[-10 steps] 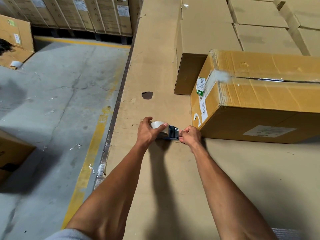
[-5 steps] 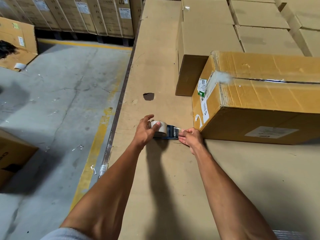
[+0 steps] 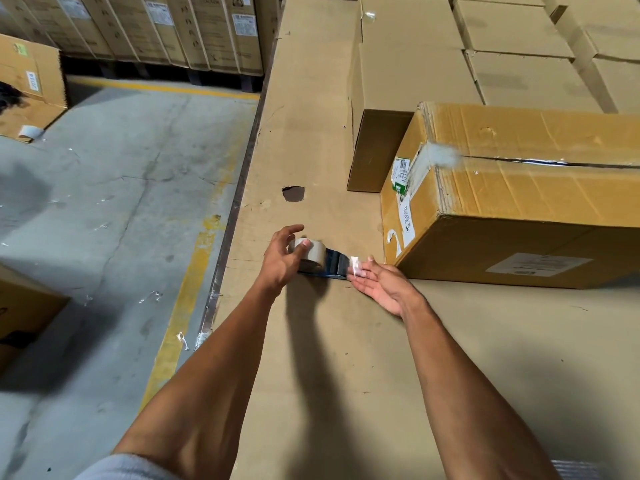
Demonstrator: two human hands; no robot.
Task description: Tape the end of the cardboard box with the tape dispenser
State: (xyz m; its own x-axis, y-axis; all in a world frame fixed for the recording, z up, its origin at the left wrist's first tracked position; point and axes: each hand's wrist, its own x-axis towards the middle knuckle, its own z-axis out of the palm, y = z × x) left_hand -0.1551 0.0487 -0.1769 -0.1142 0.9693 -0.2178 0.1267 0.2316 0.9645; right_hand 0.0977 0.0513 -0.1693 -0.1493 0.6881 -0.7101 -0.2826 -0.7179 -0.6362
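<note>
The tape dispenser [image 3: 320, 260] is lying on the cardboard-covered surface [image 3: 346, 375], just left of the near corner of the yellow-brown cardboard box [image 3: 519, 209], not touching it as far as can be told. The left hand [image 3: 282, 261] is sitting on the dispenser's left side, fingers loosely curved and spread, thumb tip touching the tape roll [image 3: 310, 252]; it is not wrapping around it, more a light touch than a grip. The right hand [image 3: 381, 284] is lying flat and open on the dispenser's right side, palm turned up and leftward, fingers straight, between the dispenser and the box corner. A shiny loose bit of tape [image 3: 355, 265] is showing at the right fingertips by the dispenser's blue front end; cannot tell whether it is sticking to the fingers or just hanging off the blade. The box is lying behind and right of the dispenser, its left end facing the hands, carrying white and green labels and a scuffed white patch at the top seam; its right part is running out of frame. The dispenser's handle and underside are hidden by the left hand and the roll. Behind the box, plain brown cartons [image 3: 415, 81] are stacked, partly cut off at the top. Left of the dispenser, past the surface edge, grey floor with a yellow line [image 3: 187, 306] is showing.
</note>
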